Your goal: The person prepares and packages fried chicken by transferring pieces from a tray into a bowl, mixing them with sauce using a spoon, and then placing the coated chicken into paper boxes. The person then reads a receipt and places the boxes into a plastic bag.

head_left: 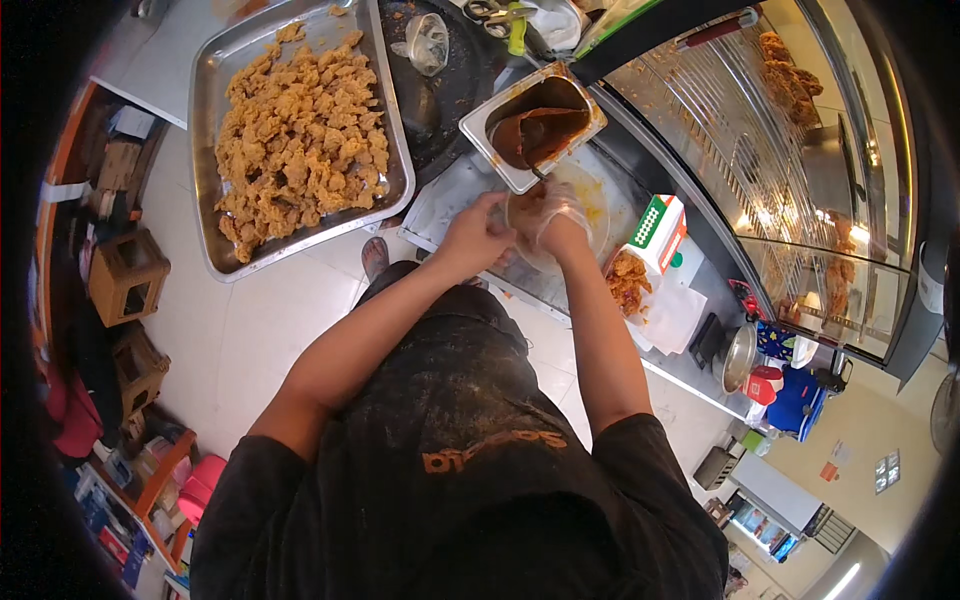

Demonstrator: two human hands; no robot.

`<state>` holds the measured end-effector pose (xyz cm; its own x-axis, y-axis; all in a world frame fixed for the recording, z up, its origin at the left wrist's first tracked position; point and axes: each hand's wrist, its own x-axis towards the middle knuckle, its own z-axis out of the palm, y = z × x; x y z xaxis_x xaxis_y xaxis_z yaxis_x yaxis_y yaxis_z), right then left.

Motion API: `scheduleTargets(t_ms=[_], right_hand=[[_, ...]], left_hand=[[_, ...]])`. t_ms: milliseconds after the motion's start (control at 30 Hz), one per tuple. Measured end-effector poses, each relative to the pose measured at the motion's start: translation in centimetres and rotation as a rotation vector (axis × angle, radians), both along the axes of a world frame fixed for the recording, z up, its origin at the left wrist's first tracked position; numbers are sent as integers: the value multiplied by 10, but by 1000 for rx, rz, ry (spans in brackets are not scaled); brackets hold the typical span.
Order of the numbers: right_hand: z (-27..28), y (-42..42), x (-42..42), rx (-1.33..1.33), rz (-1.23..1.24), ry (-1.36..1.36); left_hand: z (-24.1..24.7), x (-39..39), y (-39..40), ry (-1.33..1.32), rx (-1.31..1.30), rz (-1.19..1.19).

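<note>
A clear round plastic bowl (pixel 598 199) with orange sauce smears stands before me on the metal counter. At its near-left rim, my left hand (pixel 478 234) has its fingers curled and seems to hold the edge. My right hand (pixel 564 221), in a clear plastic glove, reaches into the bowl, and its fingers are partly hidden and blurred. Whether it grips food there is not visible. Just beyond the hands sits a steel pan (pixel 480 124) with red-brown sauce (pixel 559 127). Fried chicken pieces (pixel 627 283) lie at a printed paper food box (pixel 660 234) right of my right wrist.
A large steel tray (pixel 225 274) heaped with fried chicken pieces (pixel 300 135) stands at left. Behind are a dark round pan (pixel 480 45), a knotted plastic bag (pixel 427 45) and scissors (pixel 499 19). A glass display case (pixel 750 150) borders the counter's right; a metal bowl (pixel 739 358) sits nearer.
</note>
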<state>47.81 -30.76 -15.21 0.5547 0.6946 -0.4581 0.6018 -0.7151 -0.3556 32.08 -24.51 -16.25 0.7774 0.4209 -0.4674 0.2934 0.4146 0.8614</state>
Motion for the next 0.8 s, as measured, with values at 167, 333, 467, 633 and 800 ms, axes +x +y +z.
scheduleTargets(t_ms=[167,333,467,633,800], right_hand=[[15,-33,33,241,301,-181],[73,-32,25,167,285,-57],[-11,-38,10,122,122,-160],[8,-24,13,165,24,-112],[31,-30,37,322,-7,66]], left_hand=[[-4,0,1,-24,-28,11],[-4,-1,0,-20,-40,48],[1,4,-1,11,-15,44],[-3,0,0,18,-20,53],[-1,-13,11,-41,-142,82]])
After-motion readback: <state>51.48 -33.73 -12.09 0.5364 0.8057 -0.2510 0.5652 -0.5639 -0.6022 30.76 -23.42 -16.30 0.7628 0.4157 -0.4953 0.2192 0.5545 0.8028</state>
